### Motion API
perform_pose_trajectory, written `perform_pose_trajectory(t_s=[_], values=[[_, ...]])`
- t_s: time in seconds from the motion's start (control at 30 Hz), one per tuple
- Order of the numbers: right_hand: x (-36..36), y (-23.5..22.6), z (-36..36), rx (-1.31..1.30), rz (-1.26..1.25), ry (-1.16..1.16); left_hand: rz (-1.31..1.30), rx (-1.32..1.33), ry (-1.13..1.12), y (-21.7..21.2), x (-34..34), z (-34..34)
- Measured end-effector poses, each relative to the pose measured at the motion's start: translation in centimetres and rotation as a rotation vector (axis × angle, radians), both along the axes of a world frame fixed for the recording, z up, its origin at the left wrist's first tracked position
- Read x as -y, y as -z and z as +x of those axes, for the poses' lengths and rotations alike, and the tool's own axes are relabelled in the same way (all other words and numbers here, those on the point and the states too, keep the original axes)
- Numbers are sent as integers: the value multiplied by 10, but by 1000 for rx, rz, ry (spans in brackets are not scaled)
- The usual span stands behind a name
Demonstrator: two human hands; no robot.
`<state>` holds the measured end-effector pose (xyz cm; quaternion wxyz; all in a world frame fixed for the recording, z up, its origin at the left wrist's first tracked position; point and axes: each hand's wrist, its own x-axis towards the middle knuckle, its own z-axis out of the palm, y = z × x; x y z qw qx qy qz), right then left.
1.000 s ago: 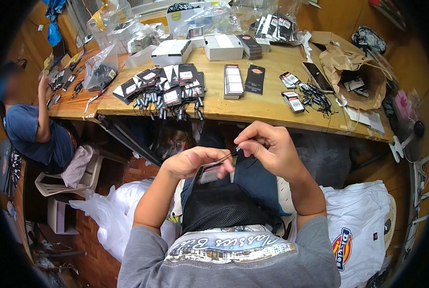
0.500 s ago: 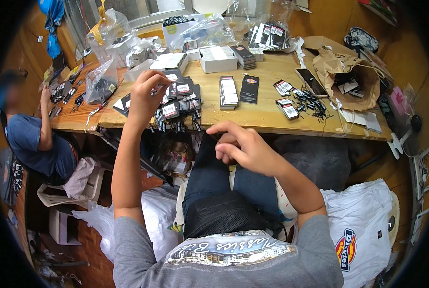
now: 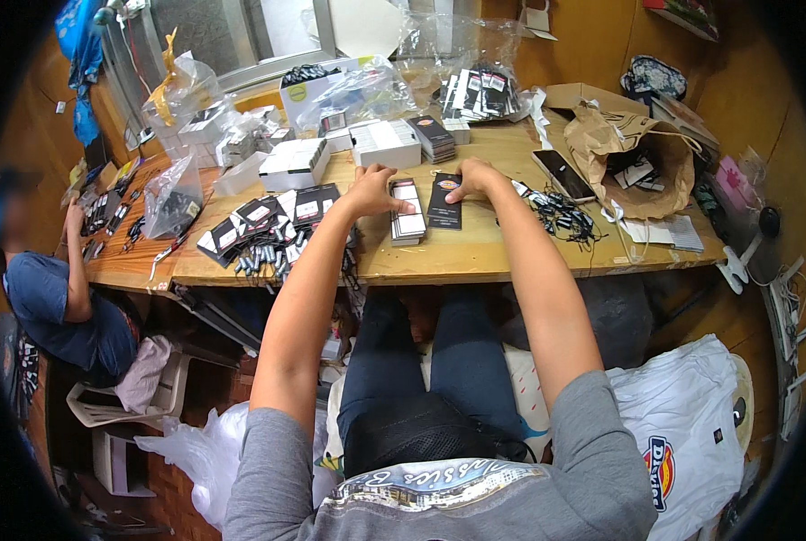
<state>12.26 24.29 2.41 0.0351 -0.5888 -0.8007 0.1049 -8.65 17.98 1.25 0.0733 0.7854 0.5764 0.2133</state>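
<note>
My left hand point(image 3: 373, 191) is at a neat stack of white-faced tags point(image 3: 407, 225) on the table, thumb on the top tag and fingers curled around its far left side. Just to the right lies a black hang tag point(image 3: 444, 215) with a small coloured emblem. My right hand point(image 3: 477, 179) has its thumb on that tag's right edge, with fingers curled at its far end. Left of my left forearm spreads a pile of black-and-white tags with black cords point(image 3: 268, 225). Black corded pieces point(image 3: 561, 214) lie beyond my right forearm.
White boxes of cards point(image 3: 385, 144), a stack of dark tags point(image 3: 432, 138) and clear plastic bags point(image 3: 173, 198) line the back. At right are a phone point(image 3: 563, 174) and an open paper bag point(image 3: 633, 149). Another person point(image 3: 60, 298) sits at the left.
My left hand has come down from above the corded tag pile to the white-faced stack. My right hand has reached forward from over my lap to the black hang tag. The view has shifted slightly.
</note>
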Motion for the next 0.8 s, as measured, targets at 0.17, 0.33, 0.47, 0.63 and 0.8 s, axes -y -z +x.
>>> perform_pose_trajectory(t_s=[0.17,0.33,0.47,0.63,0.8], values=[[6,2,2,-191,194,21,19,-63,-1,-1,-16,4],[-5,0,14,-852,42,233,329,247,41,-10,-7,14],[12,-23,30,-1286,78,11,126,857,-38,-30,11,29],[55,-55,31,-1214,29,-263,-60,1189,98,-44,27,55],[54,-52,47,-1113,-37,-173,-129,1194,60,-38,39,81]])
